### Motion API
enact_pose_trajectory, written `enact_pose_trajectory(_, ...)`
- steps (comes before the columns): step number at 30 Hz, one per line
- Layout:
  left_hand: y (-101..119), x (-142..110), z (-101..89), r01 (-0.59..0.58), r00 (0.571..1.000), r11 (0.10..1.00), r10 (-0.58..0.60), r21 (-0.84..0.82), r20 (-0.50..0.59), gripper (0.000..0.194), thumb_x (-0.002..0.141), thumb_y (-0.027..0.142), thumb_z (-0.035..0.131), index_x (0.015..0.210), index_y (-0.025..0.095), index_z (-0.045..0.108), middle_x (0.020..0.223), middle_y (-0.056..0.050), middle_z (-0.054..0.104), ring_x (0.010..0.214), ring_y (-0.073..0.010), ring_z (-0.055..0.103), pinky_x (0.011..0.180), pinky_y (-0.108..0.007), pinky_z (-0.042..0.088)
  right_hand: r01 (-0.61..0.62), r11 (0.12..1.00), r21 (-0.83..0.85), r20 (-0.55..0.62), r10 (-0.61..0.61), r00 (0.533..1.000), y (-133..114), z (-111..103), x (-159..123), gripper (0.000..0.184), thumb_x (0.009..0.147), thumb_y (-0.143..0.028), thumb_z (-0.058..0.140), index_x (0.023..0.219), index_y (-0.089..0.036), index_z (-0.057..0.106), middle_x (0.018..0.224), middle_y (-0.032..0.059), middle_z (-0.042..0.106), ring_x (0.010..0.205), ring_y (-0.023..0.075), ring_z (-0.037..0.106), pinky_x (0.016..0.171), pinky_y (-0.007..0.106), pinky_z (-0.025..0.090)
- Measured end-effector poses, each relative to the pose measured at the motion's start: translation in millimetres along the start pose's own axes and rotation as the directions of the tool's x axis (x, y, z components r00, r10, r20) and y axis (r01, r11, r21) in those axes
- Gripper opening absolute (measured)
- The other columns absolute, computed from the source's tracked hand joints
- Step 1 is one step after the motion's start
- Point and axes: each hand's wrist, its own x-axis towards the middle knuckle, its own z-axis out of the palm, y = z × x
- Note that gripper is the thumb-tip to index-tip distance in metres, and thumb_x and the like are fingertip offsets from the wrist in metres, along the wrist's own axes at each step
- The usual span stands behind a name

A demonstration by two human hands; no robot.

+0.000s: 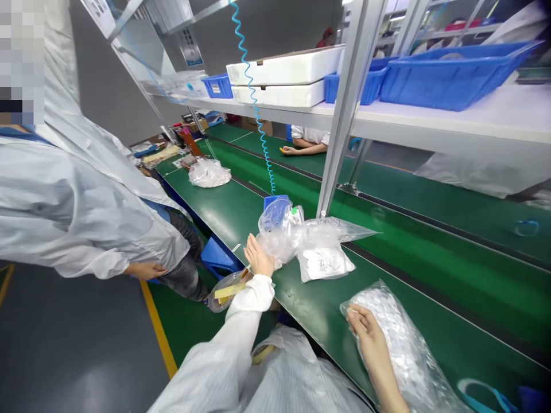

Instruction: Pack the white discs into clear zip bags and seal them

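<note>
My left hand (260,257) rests against the near side of a heap of clear plastic bags (286,241), its fingers stretched out and not wrapped round anything I can see. Beside that heap lies a clear bag with white contents (325,263). On the right, my right hand (365,322) pinches the upper left edge of a large clear plastic bag (400,338) filled with many small pale pieces, too indistinct to name. That bag lies on the green worktop (307,304), partly covered by my forearm.
A person in a white coat (86,189) stands at the left. A metal post (344,109) rises from the bench, and a blue coiled hose (258,115) hangs down. Blue bins (447,77) and white foam boxes (284,69) sit on the shelf. Another person's hand (293,151) shows across the line.
</note>
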Motion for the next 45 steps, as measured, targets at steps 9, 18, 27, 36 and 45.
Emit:
enact_pose_trajectory(9, -68, 145, -12.8, 0.484, 0.875, 0.812, -0.439, -0.326, 0.205, 0.030, 0.090, 0.033, 0.057, 0.113, 0.014, 0.058, 0.112, -0.008, 0.061, 0.095, -0.0199, 0.062, 0.081, -0.040, 0.054, -0.075, 0.997, 0.016, -0.069, 0.076, 0.995, -27, 60, 20, 0.055, 0.061, -0.062, 0.068, 0.093, -0.017, 0.064, 0.081, 0.0055, 0.064, 0.077, 0.0197, 0.058, 0.070, 0.031, 0.047)
enact_pose_trajectory(18, -108, 159, -31.7, 0.766, 0.642, 0.537, -0.637, -0.353, 0.425, 0.027, 0.091, 0.034, 0.054, 0.107, 0.013, 0.059, 0.098, -0.006, 0.064, 0.079, -0.0143, 0.063, 0.069, -0.031, 0.055, 0.115, 0.991, -0.068, 0.140, -0.105, 0.985, -73, 108, 27, 0.036, 0.077, -0.055, 0.061, 0.085, -0.019, 0.064, 0.078, 0.0036, 0.062, 0.076, 0.0181, 0.057, 0.071, 0.030, 0.045)
enact_pose_trajectory(27, -80, 59, -43.3, 0.481, 0.726, 0.861, -0.287, -0.163, 0.625, 0.014, 0.073, 0.011, 0.062, 0.061, 0.014, 0.056, 0.055, 0.002, 0.056, 0.054, -0.0135, 0.056, 0.055, -0.027, 0.049, 0.364, 0.931, -0.023, 0.039, -0.363, 0.931, -156, 128, 113, 0.042, 0.077, -0.048, 0.066, 0.109, -0.023, 0.056, 0.109, 0.0072, 0.061, 0.103, 0.0223, 0.056, 0.093, 0.038, 0.044)
enact_pose_trajectory(36, 36, 31, 55.9, -0.605, 0.350, 0.721, 0.623, -0.339, 0.700, 0.073, 0.074, 0.020, 0.065, 0.142, 0.019, 0.038, 0.151, -0.014, 0.034, 0.141, -0.0304, 0.027, 0.114, -0.053, 0.025, 0.057, 0.982, -0.181, 0.031, -0.052, 0.998, -105, 119, 128, 0.053, 0.063, -0.064, 0.062, 0.090, -0.019, 0.059, 0.072, 0.0012, 0.059, 0.064, 0.0176, 0.059, 0.067, 0.037, 0.053)
enact_pose_trajectory(45, 2, 3, 74.2, -0.774, 0.158, 0.524, 0.704, -0.356, 0.692, 0.032, 0.093, 0.016, 0.042, 0.119, 0.018, 0.061, 0.130, -0.010, 0.059, 0.132, -0.0276, 0.043, 0.114, -0.052, 0.026, 0.164, 0.838, -0.520, 0.056, -0.158, 0.986, -120, 88, 143, 0.030, 0.086, -0.044, 0.040, 0.095, -0.022, 0.058, 0.088, 0.0034, 0.066, 0.075, 0.0183, 0.060, 0.067, 0.030, 0.045)
